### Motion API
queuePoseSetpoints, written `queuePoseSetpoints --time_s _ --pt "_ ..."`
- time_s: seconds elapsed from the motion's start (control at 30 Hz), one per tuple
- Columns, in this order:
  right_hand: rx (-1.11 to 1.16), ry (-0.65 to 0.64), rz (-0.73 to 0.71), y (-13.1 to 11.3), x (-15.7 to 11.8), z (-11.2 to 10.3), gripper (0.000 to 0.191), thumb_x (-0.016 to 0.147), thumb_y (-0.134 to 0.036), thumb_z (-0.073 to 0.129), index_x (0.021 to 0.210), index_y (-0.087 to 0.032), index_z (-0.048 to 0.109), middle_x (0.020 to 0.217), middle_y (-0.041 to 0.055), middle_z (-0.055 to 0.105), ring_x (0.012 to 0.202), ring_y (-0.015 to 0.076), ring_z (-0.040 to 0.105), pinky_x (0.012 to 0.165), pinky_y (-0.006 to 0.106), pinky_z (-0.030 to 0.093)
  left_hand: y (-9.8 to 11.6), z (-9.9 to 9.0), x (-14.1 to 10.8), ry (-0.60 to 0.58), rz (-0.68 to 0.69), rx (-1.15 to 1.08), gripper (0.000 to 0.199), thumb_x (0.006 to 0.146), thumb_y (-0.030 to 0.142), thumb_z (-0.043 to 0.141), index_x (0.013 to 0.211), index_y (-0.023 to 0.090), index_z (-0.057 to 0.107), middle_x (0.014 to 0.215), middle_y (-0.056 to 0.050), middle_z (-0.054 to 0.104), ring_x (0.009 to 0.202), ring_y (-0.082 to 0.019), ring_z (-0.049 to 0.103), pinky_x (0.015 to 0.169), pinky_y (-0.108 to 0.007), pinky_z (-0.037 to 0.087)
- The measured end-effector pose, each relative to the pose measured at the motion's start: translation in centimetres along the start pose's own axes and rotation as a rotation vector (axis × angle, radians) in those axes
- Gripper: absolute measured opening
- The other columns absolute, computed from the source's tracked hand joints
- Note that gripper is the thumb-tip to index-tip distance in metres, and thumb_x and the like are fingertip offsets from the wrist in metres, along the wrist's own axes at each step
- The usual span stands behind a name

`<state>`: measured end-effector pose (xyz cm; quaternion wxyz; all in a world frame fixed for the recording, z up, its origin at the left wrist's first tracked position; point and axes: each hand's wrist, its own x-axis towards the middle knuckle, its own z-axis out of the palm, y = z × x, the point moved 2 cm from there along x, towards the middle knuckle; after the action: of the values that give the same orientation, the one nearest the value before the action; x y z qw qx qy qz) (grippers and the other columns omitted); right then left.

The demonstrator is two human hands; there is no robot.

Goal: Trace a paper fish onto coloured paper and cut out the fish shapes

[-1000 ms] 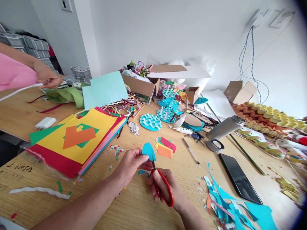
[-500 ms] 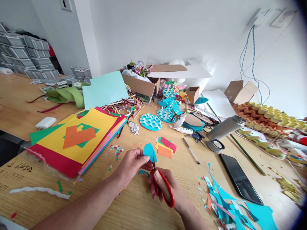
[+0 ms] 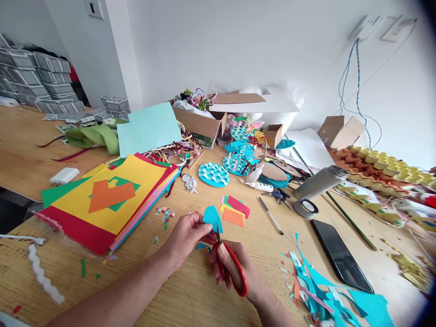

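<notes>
Turquoise paper (image 3: 213, 217) stood pinched upright in the left hand (image 3: 185, 234) above the table (image 3: 190, 295); the right hand (image 3: 235, 268), gripping red scissors (image 3: 231, 268), pointed blades up into its lower edge, just beside those fingers.

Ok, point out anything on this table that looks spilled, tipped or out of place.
The steel flask lies on its side with its lid off beside it. Tiny paper bits are scattered near the coloured sheets, and teal offcuts are heaped loosely by the phone. No liquid is visible.
</notes>
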<state>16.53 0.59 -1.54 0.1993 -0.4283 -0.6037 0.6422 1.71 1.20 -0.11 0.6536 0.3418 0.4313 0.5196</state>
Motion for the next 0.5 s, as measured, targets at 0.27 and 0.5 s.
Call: queuePoseSetpoints --time_s 0.27,0.5 --pt "0.052 -0.028 -0.024 -0.79 -0.26 0.04 0.061 0.079 -0.076 0.042 0.072 -0.017 0.053 0.051 -0.0007 0.053 0.038 0.0080 0.048 0.034 0.018 0.033 0.14 0.01 -0.10 -0.018 0.002 -0.016 0.030 0.067 0.038 0.074 0.076 0.010 0.067 0.068 -0.006 0.070 0.064 -0.016 0.064 0.067 -0.030 0.053" --pt "0.079 -0.039 -0.021 -0.82 -0.29 0.11 0.061 0.080 -0.076 0.040 0.073 -0.016 0.054 0.052 -0.0004 0.053 0.040 0.0091 0.049 0.034 0.019 0.033 0.07 0.04 -0.16 -0.027 -0.003 -0.032 0.028 0.068 0.038 0.074 0.076 0.011 0.067 0.068 -0.006 0.070 0.065 -0.017 0.064 0.067 -0.031 0.053"
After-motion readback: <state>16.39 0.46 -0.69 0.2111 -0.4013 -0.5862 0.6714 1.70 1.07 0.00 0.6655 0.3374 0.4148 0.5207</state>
